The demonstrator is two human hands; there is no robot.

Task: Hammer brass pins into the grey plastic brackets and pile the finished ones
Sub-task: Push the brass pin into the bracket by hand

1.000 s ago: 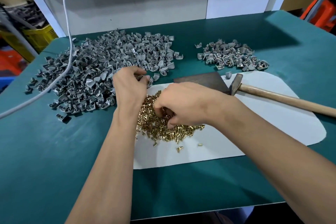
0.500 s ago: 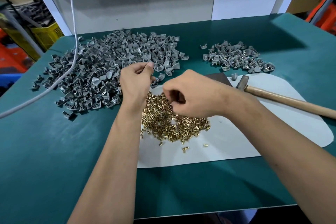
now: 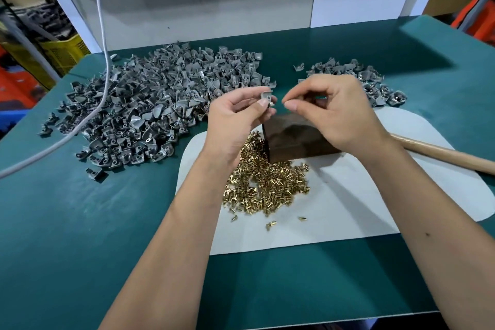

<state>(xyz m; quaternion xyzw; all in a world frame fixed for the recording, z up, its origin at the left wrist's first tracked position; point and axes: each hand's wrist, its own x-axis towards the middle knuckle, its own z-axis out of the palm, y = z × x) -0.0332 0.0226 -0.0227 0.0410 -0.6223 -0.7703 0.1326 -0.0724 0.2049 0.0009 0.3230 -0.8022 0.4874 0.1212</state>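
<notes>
My left hand [image 3: 237, 118] pinches one grey plastic bracket [image 3: 266, 96] above the dark metal block [image 3: 294, 139]. My right hand [image 3: 334, 112] is raised just right of it, thumb and forefinger pinched together near the bracket; a brass pin between them is too small to make out. Below both hands a heap of brass pins [image 3: 265, 182] lies on the white mat [image 3: 375, 195]. A large heap of grey brackets [image 3: 160, 104] covers the table's left back. A smaller pile of brackets [image 3: 375, 80] sits at the right back.
The hammer's wooden handle [image 3: 442, 154] lies on the mat at the right, its head hidden behind my right hand. A grey cable [image 3: 103, 43] hangs down across the large heap. The green table [image 3: 80, 222] ends at a white wall panel behind.
Both hands have lifted off the pin heap and the bracket heap. The left now holds a bracket up over the block, and the right has come up beside it with pinched fingers.
</notes>
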